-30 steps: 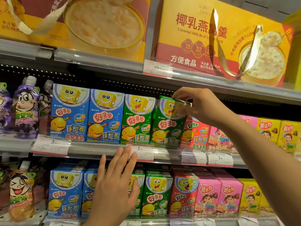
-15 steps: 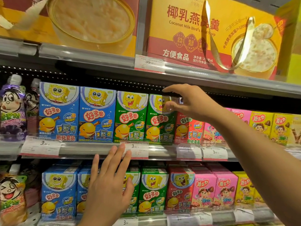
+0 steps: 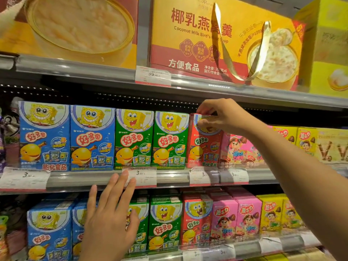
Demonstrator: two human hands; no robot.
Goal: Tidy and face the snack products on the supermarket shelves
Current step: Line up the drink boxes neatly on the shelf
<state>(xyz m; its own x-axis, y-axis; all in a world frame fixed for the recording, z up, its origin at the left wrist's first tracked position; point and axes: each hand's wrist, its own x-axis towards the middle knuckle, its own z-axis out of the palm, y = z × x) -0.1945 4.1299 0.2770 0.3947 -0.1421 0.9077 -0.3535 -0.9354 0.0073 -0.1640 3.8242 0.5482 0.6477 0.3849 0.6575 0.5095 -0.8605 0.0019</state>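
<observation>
We see the right hand (image 3: 224,117) pinching the top edge of a red snack box (image 3: 204,142) on the middle shelf (image 3: 175,176), fingers curled over its top and thumb on its front. The box stands upright at the shelf's front edge, just right of two green boxes (image 3: 152,138) and two blue boxes (image 3: 66,136), all printed with a yellow cartoon sponge. The left hand (image 3: 111,219) is raised with fingers straight and spread, tips reaching a price tag (image 3: 143,176) on the shelf rail.

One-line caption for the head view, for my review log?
Right hand grips the top of a red snack box on the middle shelf; open left hand hovers below.
</observation>
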